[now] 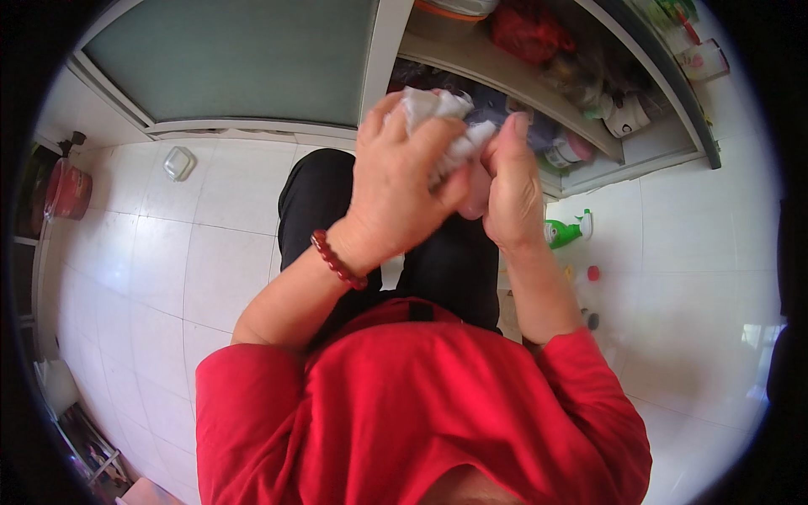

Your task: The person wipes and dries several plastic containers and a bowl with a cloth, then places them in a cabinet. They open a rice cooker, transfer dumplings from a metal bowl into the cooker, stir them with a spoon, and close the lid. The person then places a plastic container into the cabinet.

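Note:
My left hand (401, 170), with a dark red bead bracelet at its wrist, grips a crumpled white cloth or wad of tissue (435, 107). Close beside it on the right, my right hand (514, 183) has its thumb pointing up and holds a small pinkish object (476, 192) that the white material partly covers. What that object is cannot be told, since the fingers hide much of it. Both hands are raised above my knees, before an open cabinet.
Bags and containers fill the cabinet shelves (543, 98). A frosted sliding door (240, 57) stands at the upper left. On the tiled floor are a clear lidded container (179, 164), a red bucket (71, 189), a green spray bottle (562, 233) and several small bottles at the right.

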Motion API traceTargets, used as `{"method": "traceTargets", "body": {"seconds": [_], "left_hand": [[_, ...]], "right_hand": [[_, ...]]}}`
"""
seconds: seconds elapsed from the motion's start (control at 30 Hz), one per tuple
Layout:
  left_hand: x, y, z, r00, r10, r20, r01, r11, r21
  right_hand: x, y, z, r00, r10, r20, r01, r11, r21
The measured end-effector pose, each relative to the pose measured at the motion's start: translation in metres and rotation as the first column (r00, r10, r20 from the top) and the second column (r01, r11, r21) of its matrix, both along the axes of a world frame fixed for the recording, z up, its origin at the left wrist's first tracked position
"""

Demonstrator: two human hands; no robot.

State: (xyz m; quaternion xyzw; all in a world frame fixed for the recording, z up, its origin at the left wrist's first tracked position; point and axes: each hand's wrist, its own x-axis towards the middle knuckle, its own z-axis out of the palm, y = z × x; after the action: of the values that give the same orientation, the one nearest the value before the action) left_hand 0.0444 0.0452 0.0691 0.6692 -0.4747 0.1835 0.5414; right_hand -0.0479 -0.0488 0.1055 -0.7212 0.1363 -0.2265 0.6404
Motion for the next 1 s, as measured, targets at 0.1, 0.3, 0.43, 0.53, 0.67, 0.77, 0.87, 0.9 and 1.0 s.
{"method": "traceTargets", "body": {"seconds": [0.1, 0.3, 0.43, 0.53, 0.67, 0.77, 0.87, 0.9, 1.0], "left_hand": [[-0.001, -0.001, 0.003, 0.997, -0.056, -0.043, 0.056, 0.998, -0.003], [0.005, 0.001, 0.008, 0.623, -0.234, -0.746, 0.148, 0.972, -0.181], [0.023, -0.014, -0.006, 0.368, -0.506, -0.780, 0.094, 0.855, -0.510], [0.041, -0.019, -0.033, -0.033, -0.729, -0.684, 0.241, 0.658, -0.713], [0.005, -0.026, -0.067, -0.049, -0.700, -0.713, 0.316, 0.666, -0.676], [0.003, -0.024, -0.120, -0.129, -0.611, -0.781, 0.379, 0.698, -0.608], [-0.018, -0.033, -0.062, -0.223, -0.594, -0.773, 0.391, 0.672, -0.629], [-0.022, -0.042, -0.043, -0.422, -0.497, -0.758, 0.237, 0.747, -0.621], [-0.019, -0.045, -0.020, -0.520, -0.457, -0.721, 0.257, 0.722, -0.643]], "right_hand": [[-0.001, 0.002, -0.005, 0.995, -0.068, 0.074, 0.071, 0.997, -0.038], [-0.017, 0.001, -0.002, 0.998, -0.015, 0.055, 0.029, 0.966, -0.259], [-0.020, 0.006, -0.007, 0.996, -0.010, 0.092, 0.030, 0.975, -0.220], [-0.020, 0.010, -0.008, 0.965, 0.023, 0.263, 0.074, 0.932, -0.354], [-0.015, 0.011, -0.027, 0.939, -0.021, 0.343, 0.150, 0.924, -0.352], [-0.017, 0.004, -0.040, 0.950, -0.071, 0.304, 0.222, 0.839, -0.496], [-0.029, -0.016, -0.044, 0.941, -0.136, 0.311, 0.305, 0.740, -0.600], [-0.034, -0.022, -0.046, 0.935, -0.156, 0.317, 0.329, 0.712, -0.620], [-0.055, -0.053, -0.055, 0.946, -0.292, 0.143, 0.296, 0.592, -0.750]]}}
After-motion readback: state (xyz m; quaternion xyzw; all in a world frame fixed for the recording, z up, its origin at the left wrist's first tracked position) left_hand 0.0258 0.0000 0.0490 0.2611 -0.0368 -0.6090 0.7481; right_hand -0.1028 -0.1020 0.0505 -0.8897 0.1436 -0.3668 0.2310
